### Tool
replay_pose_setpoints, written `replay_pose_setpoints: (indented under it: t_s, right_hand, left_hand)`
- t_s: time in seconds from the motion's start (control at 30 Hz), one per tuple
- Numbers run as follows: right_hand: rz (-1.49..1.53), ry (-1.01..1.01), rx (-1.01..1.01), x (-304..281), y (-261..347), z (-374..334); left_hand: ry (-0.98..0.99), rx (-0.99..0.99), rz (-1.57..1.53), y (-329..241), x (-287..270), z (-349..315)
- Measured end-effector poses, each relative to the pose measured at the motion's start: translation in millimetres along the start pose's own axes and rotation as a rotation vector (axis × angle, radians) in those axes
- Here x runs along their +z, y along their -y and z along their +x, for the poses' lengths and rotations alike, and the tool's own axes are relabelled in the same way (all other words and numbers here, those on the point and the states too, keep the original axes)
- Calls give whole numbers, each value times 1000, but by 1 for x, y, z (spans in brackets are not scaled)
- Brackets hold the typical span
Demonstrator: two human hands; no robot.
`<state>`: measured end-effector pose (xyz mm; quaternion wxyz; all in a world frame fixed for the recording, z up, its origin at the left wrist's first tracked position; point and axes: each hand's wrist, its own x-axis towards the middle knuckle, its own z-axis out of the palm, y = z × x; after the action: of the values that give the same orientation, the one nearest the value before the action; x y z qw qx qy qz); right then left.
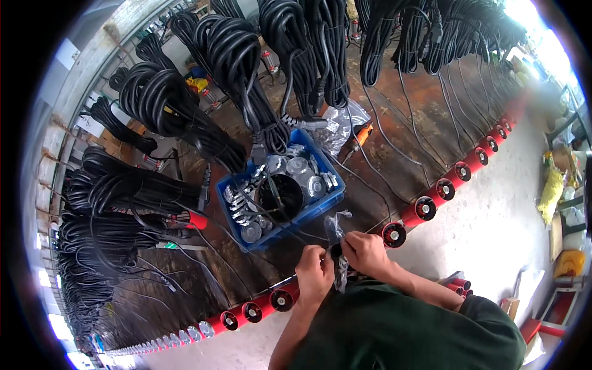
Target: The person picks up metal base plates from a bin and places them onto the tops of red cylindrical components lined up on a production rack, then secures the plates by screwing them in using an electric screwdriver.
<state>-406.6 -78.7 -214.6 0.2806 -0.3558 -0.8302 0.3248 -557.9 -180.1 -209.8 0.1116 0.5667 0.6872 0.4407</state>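
Observation:
Close in front of my body, both hands meet over a crumpled transparent plastic bag (335, 227). Thumb and fingers of my left hand (314, 271) are pinched on the bag's left side. My right hand (368, 253) has its fingers curled in on the other side. Between them shows a small dark round part (336, 251); its kind is not plain, since the fingers cover much of it. Red tubes with black inner parts line the bench edge, one (282, 300) beside my left hand and another (393, 235) just beyond my right.
A blue crate (246, 245) holds silvery discs and a black round container (280, 197). Thick black cable coils (166, 111) hang over the brown bench (394, 111), with thin leads trailing to the tubes. An orange-handled tool (359, 140) lies by another plastic bag (345, 126).

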Motion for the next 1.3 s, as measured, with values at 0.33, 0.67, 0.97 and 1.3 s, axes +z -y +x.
replay_pose_setpoints:
  t_s: [0.33, 0.67, 0.97, 1.3]
  right_hand:
    - [6, 232, -316, -13, 6, 16]
    - [11, 330, -398, -14, 16, 10]
    - [189, 157, -238, -15, 12, -10]
    - [414, 241, -211, -34, 8, 6]
  left_hand:
    - [198, 245, 143, 2, -20, 30]
    - [-146, 260, 67, 25, -3, 1]
    - [-138, -361, -297, 20, -18, 16]
    - [-156, -159, -85, 13, -36, 38]
